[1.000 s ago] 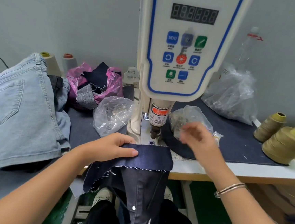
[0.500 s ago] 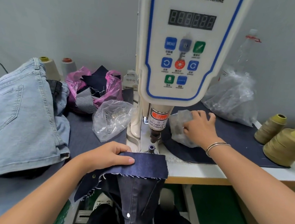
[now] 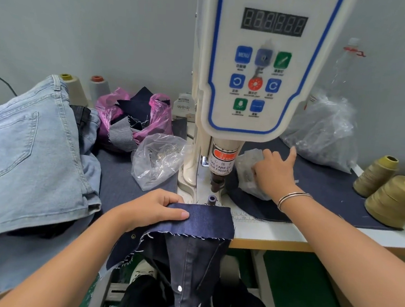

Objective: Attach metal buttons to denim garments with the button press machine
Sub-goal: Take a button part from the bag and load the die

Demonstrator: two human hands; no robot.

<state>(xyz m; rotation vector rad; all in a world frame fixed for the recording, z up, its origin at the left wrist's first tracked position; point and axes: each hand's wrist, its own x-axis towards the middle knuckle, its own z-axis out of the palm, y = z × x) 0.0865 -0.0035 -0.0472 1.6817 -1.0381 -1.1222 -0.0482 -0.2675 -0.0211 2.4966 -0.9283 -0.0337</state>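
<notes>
Dark denim (image 3: 205, 221) is pinned by the left hand (image 3: 150, 208), thumb flat, beside the lower die (image 3: 212, 199); the right hand (image 3: 271, 175), fingers loosely spread, is reached into the button bag (image 3: 248, 174). Misalignment is risked if fabric slips.

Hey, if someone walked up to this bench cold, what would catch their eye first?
Most likely the tall white button press machine at centre, with its dark display and coloured keys. Below it, the left hand holds a strip of dark denim at the table edge, just in front of the lower die. The right hand reaches into a small clear bag right of the press head.
</notes>
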